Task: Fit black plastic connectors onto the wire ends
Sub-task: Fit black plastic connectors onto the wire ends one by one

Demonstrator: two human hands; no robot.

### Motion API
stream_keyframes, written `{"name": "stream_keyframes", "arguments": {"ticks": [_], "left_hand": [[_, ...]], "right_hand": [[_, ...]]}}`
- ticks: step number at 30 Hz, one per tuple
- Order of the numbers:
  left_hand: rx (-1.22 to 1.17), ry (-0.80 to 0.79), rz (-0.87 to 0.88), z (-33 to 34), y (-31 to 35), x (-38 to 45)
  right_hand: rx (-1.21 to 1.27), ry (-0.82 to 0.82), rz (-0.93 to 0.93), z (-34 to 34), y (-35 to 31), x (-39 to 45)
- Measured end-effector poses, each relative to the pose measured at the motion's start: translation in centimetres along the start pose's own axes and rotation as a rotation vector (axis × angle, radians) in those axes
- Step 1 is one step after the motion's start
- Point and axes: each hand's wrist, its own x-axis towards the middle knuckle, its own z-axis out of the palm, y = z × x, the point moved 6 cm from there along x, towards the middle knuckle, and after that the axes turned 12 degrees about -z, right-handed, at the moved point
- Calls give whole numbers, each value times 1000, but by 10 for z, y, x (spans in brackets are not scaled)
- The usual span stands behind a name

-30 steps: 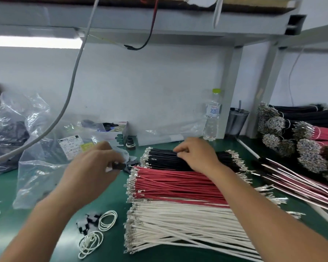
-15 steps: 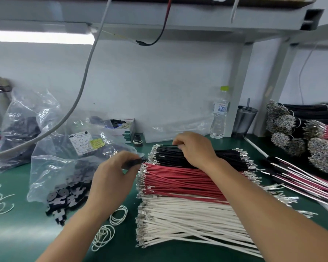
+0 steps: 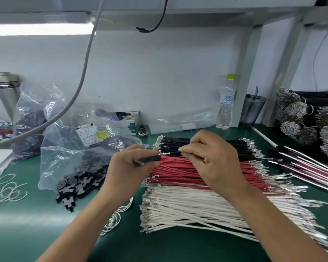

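Head view, left grip (image 3: pixel 130 165) pinching black connector (image 3: pixel 153 158), right grip (image 3: pixel 211 157) pinching black wire (image 3: pixel 171 153), seemingly untouching.

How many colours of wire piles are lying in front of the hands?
3. Black wire pile farthest back, red wire pile in the middle, white wire pile nearest. More bundles sit far right, partly out of view.

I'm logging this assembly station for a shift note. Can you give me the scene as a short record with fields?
left hand: grips a black connector
right hand: pinches one black wire, metal tip toward the connector
fit: tip beside connector opening, insertion not clear
wire piles: black at back, red middle, white front
spare connectors: clear bag, some spilled on green mat
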Motion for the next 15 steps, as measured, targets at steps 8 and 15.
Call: {"name": "stream_keyframes", "arguments": {"ticks": [8, 15], "left_hand": [[-154, -47, -95, 5, -5, -3], [-292, -98, -143, 6, -4, -5]], "right_hand": [[167, 4, 99, 5, 3, -3], [257, 17, 162, 5, 8, -4]]}}
